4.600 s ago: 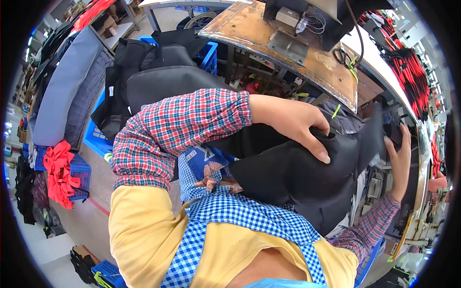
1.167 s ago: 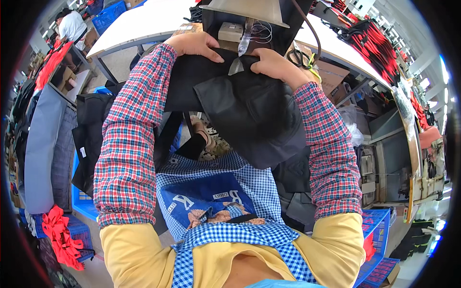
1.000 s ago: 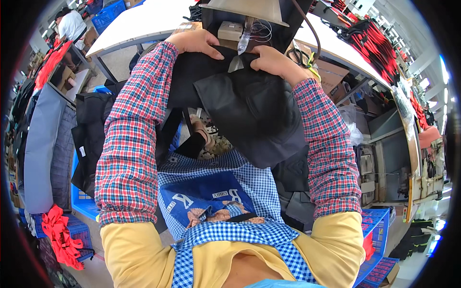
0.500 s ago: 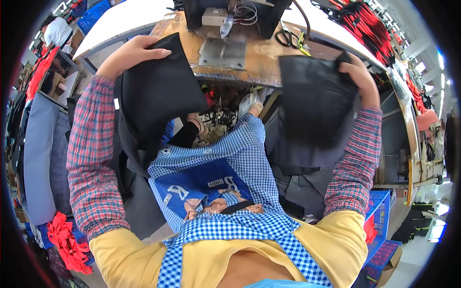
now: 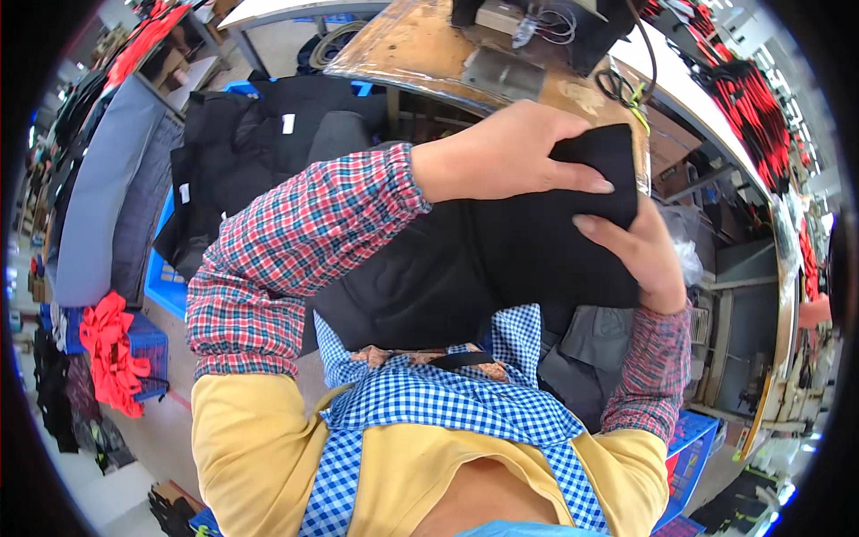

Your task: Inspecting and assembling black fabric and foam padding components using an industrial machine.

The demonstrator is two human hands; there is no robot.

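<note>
One black cloth (image 5: 546, 255) spans from centre toward two and three o'clock, held up in front of the checked apron (image 5: 447, 398). Left hand (image 5: 528, 152), one o'clock: clamped on the cloth's upper edge, thumb in front. Right hand (image 5: 637, 251), three o'clock: clamped on its right edge, thumb in front, fingers mostly hidden. Counter (image 5: 385, 45) near twelve; metal plate (image 5: 506, 73) on it toward one, scissors (image 5: 616, 85) between one and two. Black pieces (image 5: 242, 134) heap over a blue crate (image 5: 170, 300), nine to ten o'clock. Red straps (image 5: 112, 349), between eight and nine.
</note>
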